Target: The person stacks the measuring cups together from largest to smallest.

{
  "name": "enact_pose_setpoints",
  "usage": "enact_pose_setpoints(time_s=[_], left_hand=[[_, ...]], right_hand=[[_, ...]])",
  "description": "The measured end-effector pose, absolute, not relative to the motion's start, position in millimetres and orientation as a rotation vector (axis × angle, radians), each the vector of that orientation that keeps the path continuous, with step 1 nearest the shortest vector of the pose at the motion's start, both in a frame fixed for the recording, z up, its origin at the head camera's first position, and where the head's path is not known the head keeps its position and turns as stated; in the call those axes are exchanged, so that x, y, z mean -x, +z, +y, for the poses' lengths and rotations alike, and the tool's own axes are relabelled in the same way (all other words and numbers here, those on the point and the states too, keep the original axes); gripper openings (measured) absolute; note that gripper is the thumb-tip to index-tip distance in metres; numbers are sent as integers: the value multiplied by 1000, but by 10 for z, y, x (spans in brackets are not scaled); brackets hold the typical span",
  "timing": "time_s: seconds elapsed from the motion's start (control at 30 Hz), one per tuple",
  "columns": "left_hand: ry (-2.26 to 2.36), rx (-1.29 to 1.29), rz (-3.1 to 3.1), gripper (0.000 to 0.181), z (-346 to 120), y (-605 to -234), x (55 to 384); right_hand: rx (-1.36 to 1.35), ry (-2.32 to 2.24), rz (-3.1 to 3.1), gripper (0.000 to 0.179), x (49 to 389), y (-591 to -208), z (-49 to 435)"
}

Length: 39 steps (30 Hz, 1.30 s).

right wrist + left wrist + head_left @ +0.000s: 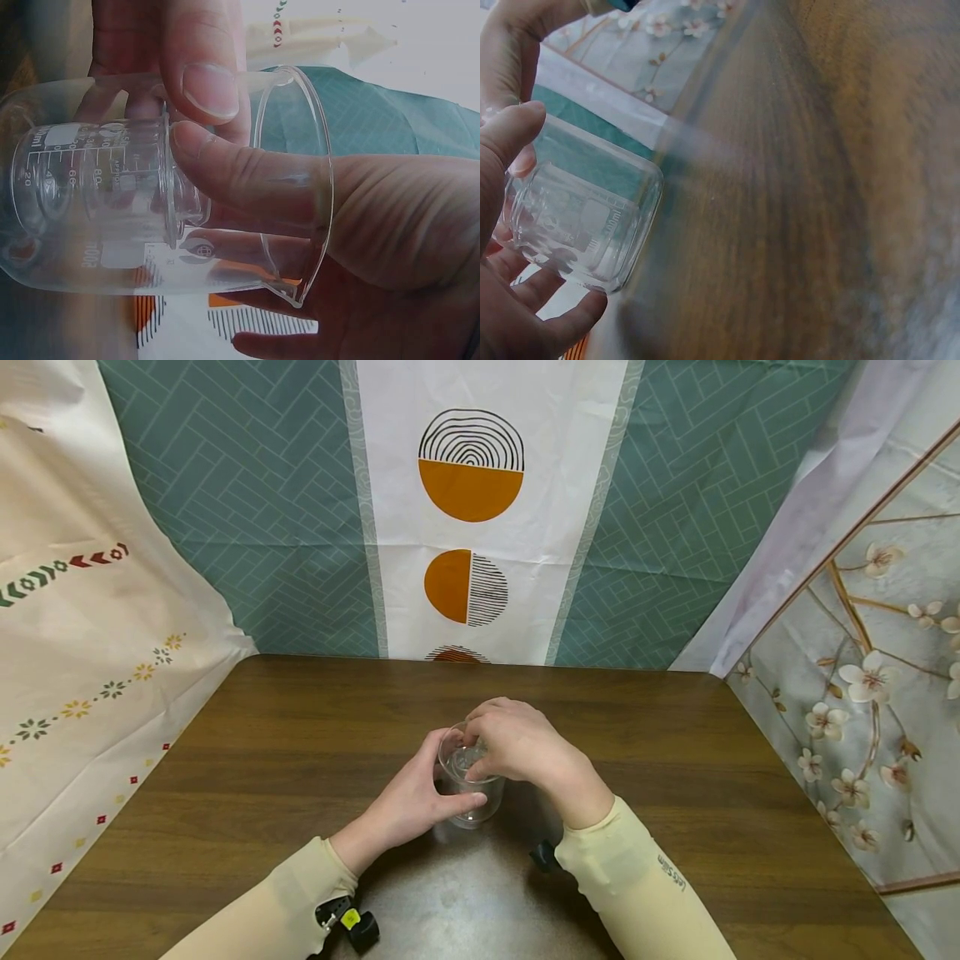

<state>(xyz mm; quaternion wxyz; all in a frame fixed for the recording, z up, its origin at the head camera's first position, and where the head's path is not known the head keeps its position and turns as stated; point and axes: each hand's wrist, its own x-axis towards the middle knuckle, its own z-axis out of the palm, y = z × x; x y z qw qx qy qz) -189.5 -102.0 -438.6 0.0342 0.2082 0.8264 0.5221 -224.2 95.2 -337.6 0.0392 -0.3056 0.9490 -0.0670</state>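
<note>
A large clear glass beaker [491, 792] stands upright on the table, with my left hand [405, 803] gripping its side, thumb at the front and fingers behind. Nested inside it is a smaller graduated beaker [67, 169], and a still smaller glass vessel [196, 206] shows within that one. My right hand [521, 747] reaches down through the big beaker's mouth. Its thumb and fingers pinch at the rim of the nested beaker in the right wrist view. In the left wrist view the white markings show through the large beaker's wall.
The brown wooden table [300, 735] extends all around the hands. Patterned teal and white cloth [300, 527] hangs behind it, with a cream cloth [90, 635] at the left and a floral panel [847, 735] at the right.
</note>
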Motion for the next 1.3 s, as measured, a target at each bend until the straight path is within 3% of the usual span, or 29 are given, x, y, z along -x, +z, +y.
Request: enact_pose_setpoints(time_s=[1.3], left_hand=[[1605, -613, 2546, 89, -1019, -4380, 1881]], right_hand=[[926, -192, 2911, 30, 2243, -3381, 951]])
